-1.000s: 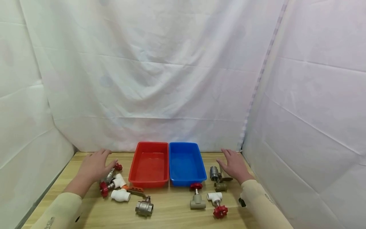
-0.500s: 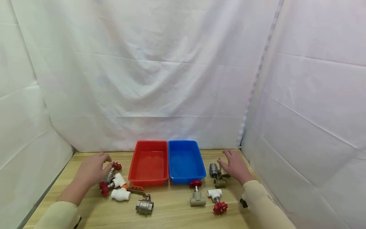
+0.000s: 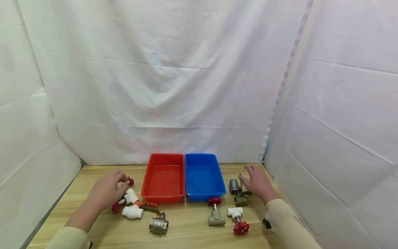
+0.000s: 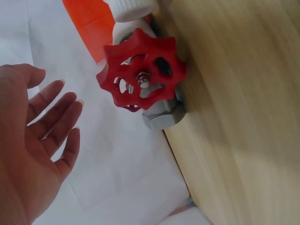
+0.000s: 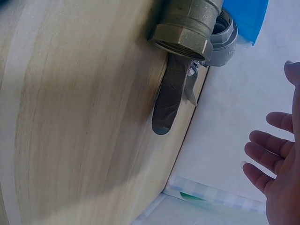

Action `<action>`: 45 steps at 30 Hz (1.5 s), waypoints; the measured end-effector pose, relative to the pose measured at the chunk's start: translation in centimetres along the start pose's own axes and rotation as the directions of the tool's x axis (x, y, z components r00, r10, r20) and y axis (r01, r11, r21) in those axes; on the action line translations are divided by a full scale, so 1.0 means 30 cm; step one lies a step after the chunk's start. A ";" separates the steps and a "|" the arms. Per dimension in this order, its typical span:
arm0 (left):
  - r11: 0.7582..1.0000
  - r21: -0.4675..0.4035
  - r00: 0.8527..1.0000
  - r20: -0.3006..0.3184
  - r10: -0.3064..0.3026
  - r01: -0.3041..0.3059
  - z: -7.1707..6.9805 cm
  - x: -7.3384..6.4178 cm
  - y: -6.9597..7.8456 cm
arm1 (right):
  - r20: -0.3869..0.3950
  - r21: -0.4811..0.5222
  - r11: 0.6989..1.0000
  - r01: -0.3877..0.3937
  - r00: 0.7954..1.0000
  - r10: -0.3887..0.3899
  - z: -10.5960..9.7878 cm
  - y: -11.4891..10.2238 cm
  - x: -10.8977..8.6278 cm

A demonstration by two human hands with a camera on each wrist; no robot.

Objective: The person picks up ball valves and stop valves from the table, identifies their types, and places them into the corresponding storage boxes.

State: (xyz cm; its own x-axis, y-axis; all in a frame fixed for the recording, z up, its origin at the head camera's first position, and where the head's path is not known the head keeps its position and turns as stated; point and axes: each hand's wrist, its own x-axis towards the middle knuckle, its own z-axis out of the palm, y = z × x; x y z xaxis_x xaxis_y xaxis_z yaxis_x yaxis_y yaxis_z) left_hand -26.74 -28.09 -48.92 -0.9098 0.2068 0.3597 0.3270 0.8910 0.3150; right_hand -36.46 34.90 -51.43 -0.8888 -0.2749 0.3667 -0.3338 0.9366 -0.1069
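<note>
My left hand [image 3: 107,190] and right hand [image 3: 260,184] are empty, fingers loosely parted, near the tabled red-wheeled valve [image 4: 143,79] and brass valve [image 5: 185,35]; the crowding white fitting [image 3: 133,212], perhaps touching, could snag a leftward grab.

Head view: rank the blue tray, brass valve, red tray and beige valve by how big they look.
1. Red tray and blue tray: too alike to rank
2. Beige valve, red wheel included
3. Brass valve, judged by what shows

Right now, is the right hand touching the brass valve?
Apart: the right wrist view shows white cloth between the right hand and the brass valve.
</note>
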 end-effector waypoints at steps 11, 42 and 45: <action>0.992 -0.005 0.988 0.089 -0.128 0.129 0.033 -0.003 -0.075 | -0.011 0.000 1.000 0.004 1.000 -0.004 0.006 0.007 0.000; 0.934 0.049 0.844 0.414 -0.341 0.354 0.090 0.079 -0.135 | 0.011 0.002 1.000 0.010 1.000 -0.010 0.005 0.017 -0.028; 0.935 0.054 0.838 0.426 -0.340 0.352 0.090 0.086 -0.129 | 0.035 0.003 1.000 -0.003 0.999 0.003 0.007 0.018 -0.029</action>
State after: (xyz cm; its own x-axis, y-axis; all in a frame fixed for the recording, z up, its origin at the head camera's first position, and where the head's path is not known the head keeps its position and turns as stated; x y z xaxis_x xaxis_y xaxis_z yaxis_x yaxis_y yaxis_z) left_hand -31.04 -29.93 -51.58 -0.9828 0.0425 -0.1797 -0.0282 0.9272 0.3735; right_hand -35.94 35.59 -51.99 -0.9004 -0.2792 0.3337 -0.3317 0.9368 -0.1112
